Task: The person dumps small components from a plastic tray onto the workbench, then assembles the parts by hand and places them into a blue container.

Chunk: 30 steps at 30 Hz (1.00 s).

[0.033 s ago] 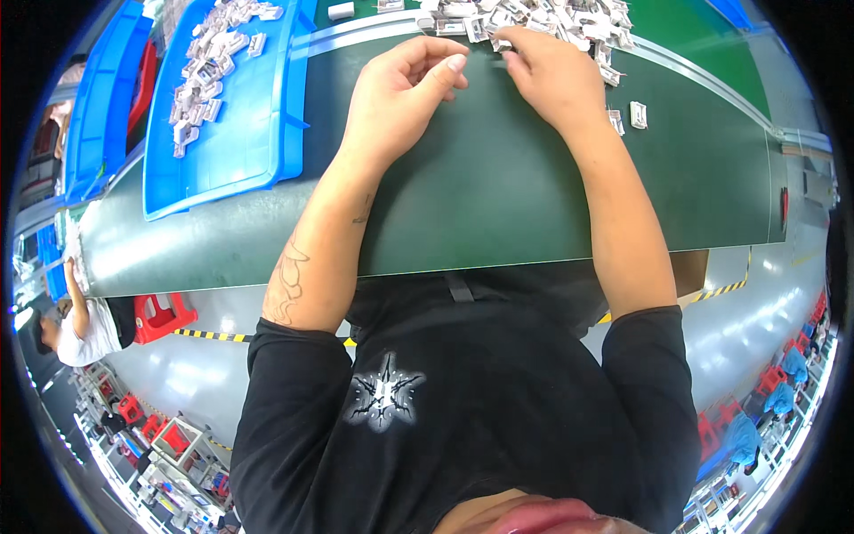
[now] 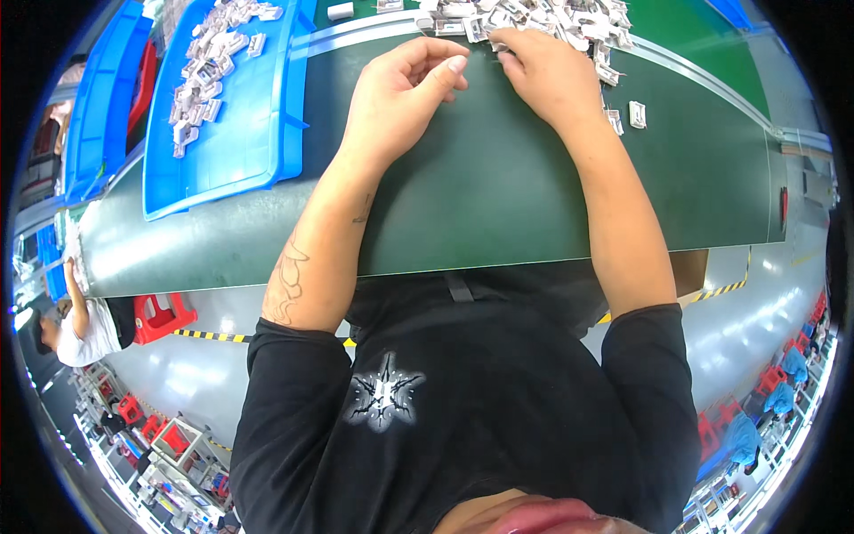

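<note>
A heap of small white plastic parts [image 2: 583, 25] lies at the far edge of the green work surface [image 2: 480, 205]. My right hand [image 2: 551, 80] is at the heap's near edge, thumb and forefinger closed about one small white part [image 2: 497, 46] that is mostly covered. To its left, my left hand [image 2: 400, 98] hovers above the surface with the fingers curled and the thumb against them. Whatever it may hold is hidden. One white part [image 2: 638, 115] lies alone right of my right wrist, and another [image 2: 615, 121] sits beside that wrist.
A blue tray [image 2: 227, 165] at the left holds many similar white parts. Behind it stands another blue tray [image 2: 102, 107]. A metal rail [image 2: 365, 32] runs along the far side. A person [image 2: 84, 329] works at far left, near a red stool [image 2: 165, 319].
My right hand has shifted very slightly left at the heap's edge. My left hand stays where it was.
</note>
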Tool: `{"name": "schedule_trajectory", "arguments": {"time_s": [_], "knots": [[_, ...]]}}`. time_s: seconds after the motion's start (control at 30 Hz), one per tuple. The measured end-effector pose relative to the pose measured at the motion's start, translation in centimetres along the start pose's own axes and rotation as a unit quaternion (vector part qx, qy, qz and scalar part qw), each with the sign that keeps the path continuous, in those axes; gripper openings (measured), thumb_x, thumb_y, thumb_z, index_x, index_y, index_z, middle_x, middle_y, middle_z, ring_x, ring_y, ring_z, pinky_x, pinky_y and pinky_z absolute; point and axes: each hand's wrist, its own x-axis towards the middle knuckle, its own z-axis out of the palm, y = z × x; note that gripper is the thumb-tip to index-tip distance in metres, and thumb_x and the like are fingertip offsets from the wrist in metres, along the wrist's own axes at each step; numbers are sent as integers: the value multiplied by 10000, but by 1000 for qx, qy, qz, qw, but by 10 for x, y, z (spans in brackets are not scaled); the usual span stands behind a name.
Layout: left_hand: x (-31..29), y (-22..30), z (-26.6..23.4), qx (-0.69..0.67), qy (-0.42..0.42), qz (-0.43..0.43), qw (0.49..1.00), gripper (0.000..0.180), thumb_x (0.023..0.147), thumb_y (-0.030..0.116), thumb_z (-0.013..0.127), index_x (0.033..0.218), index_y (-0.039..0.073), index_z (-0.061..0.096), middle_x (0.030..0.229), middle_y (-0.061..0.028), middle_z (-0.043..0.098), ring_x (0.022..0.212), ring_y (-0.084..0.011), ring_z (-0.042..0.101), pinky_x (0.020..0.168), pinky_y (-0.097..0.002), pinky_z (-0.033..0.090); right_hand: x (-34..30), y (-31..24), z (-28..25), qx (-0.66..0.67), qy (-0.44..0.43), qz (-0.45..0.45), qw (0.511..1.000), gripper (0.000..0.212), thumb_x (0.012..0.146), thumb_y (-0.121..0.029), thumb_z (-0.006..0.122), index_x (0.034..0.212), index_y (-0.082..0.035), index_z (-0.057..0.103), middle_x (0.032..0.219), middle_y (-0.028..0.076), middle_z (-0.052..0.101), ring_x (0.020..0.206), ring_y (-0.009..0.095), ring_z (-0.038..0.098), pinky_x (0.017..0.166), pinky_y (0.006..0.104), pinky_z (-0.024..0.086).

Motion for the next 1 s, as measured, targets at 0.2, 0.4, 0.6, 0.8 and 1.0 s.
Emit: {"name": "schedule_trajectory", "arguments": {"time_s": [0.2,0.4,0.6,0.8,1.0], "knots": [[3,-5,0,58,-9,-13,998,260,1004,251,640,1161,58,715,907,-3,719,806,-69,631,751,-224,495,3,-2,7,-20,9,-29,999,153,930,-235,642,1060,-160,672,834,76,723,743,314,707,648,420,564],[-3,2,12,94,-2,105,990,585,873,178,800,1398,66,566,1000,-64,714,886,-121,672,789,-281,555,-15,-26,-20,467,-13,119,876,145,930,-190,706,1000,-74,654,669,39,659,552,128,599,499,276,455],[-9,6,10,100,-46,182,977,812,803,288,870,1489,46,507,1196,-114,689,1010,-143,667,844,-291,559,-25,-38,-32,631,-62,52,771,141,965,-130,695,1022,-15,636,722,37,687,608,74,607,537,206,443],[-4,3,-4,36,-120,162,979,867,804,343,867,1508,19,479,1256,-84,676,1105,-143,627,966,-289,500,-25,-32,-39,481,-25,-97,871,235,900,-81,719,1126,-63,660,686,29,662,601,98,627,555,246,474],[-6,6,-4,22,-124,177,976,886,784,270,887,1532,70,456,1041,-37,662,873,-115,574,800,-257,494,-23,-36,-36,314,82,-201,924,212,815,-67,781,991,-113,670,769,55,718,631,233,702,536,329,526]]}}
